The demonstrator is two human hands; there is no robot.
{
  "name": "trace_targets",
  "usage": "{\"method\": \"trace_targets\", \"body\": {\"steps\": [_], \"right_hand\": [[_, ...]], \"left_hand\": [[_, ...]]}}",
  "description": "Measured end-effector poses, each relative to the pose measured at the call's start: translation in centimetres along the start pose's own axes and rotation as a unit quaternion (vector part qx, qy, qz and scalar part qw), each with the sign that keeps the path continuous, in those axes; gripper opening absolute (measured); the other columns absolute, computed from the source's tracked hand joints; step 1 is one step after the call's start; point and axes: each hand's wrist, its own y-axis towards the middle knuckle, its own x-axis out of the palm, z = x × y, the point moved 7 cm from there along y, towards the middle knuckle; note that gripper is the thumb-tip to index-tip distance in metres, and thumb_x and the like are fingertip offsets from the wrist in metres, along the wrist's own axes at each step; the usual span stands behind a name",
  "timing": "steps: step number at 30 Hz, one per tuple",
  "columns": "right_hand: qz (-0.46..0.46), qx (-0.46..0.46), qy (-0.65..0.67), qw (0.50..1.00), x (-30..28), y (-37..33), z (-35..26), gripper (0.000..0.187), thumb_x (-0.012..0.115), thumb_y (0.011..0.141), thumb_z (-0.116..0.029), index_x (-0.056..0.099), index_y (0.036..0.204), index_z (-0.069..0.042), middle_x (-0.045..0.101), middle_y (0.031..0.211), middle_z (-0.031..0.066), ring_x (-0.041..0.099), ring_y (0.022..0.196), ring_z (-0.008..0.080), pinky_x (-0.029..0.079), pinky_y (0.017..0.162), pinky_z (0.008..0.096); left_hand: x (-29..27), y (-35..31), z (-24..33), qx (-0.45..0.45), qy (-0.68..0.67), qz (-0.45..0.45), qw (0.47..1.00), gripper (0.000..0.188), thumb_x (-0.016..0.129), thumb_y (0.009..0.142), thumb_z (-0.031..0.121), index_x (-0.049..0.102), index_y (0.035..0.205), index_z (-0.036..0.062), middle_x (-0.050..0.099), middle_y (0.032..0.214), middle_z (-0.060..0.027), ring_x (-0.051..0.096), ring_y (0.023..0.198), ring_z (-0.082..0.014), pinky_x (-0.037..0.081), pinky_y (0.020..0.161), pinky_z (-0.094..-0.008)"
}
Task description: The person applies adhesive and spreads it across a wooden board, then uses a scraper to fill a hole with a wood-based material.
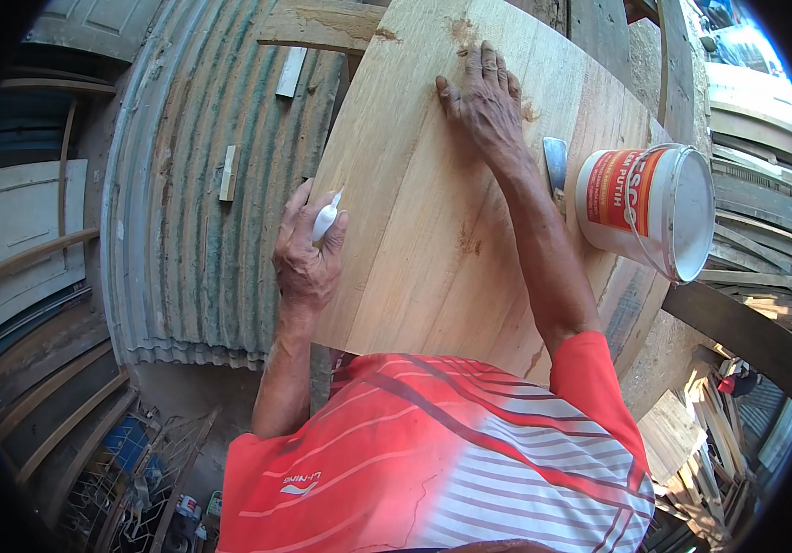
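Gripping a small white bottle (324, 222) in the left hand (307, 253), a person in a red and white shirt (359, 461) bends over a broad wooden board (396, 267) in a cluttered yard. The fingers and thumb are closed around the bottle, its pointed tip aimed up and away from the shirt. That hand is at the board's left edge; whether it rests on the wood, I cannot tell from where I stand.

The right hand (488, 109) lies palm down near the board's far end, holding nothing I can see, its fingers side by side and the thumb spread apart. Patches of brown dust (463, 33) mark the pale planks around it. Beside the right forearm lies a scraper (555, 161), its metal blade showing, and just to the right of that sits a white bucket (649, 221) with a red label and a thin handle.

To the left of the board stretches a rusty corrugated metal sheet (188, 249), with two short wood scraps (228, 173) lying on it. Loose lumber (723, 433) is heaped at the lower right, beyond the board.
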Motion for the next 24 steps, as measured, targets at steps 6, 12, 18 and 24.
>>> {"method": "trace_targets", "body": {"steps": [6,12,18,24], "right_hand": [[-0.013,0.004,-0.009,1.0,0.7,0.4,0.9,0.085,0.05,0.103,-0.062,0.043,0.158,0.002,0.038,0.167,0.0241,0.033,0.156,0.0414,0.025,0.125,0.0576],[-0.019,0.017,0.012,1.0,0.1,0.4,0.8,0.077,0.049,0.104,-0.056,0.045,0.158,-0.002,0.04,0.167,0.0203,0.034,0.156,0.0408,0.025,0.124,0.059],[-0.052,0.039,0.006,0.998,-0.1,0.4,1.2,0.073,0.048,0.105,-0.054,0.043,0.161,-0.007,0.037,0.169,0.0179,0.031,0.157,0.04,0.022,0.124,0.0621],[-0.045,0.026,0.009,0.999,-0.8,0.7,1.5,0.071,0.049,0.105,-0.051,0.04,0.163,-0.011,0.035,0.17,0.016,0.03,0.158,0.0373,0.022,0.125,0.0628]], "left_hand": [[0.0,0.0,-0.1,0.004,-0.004,0.003,1.0,0.035,0.071,0.103,0.026,0.07,0.129,0.0027,0.063,0.141,-0.0233,0.066,0.127,-0.037,0.056,0.101,-0.0437],[-0.1,0.0,-0.3,-0.004,-0.005,0.014,1.0,0.036,0.072,0.101,0.036,0.072,0.127,0.0105,0.062,0.143,-0.0265,0.064,0.129,-0.042,0.057,0.099,-0.0468],[-0.1,0.1,-0.3,-0.014,0.001,0.005,1.0,0.037,0.073,0.1,0.037,0.072,0.127,0.0113,0.062,0.142,-0.0251,0.065,0.127,-0.0418,0.058,0.098,-0.046],[0.1,0.0,-0.1,-0.002,0.006,0.012,1.0,0.038,0.073,0.1,0.037,0.072,0.127,0.0102,0.061,0.143,-0.0247,0.066,0.126,-0.0418,0.058,0.098,-0.0466]]}}
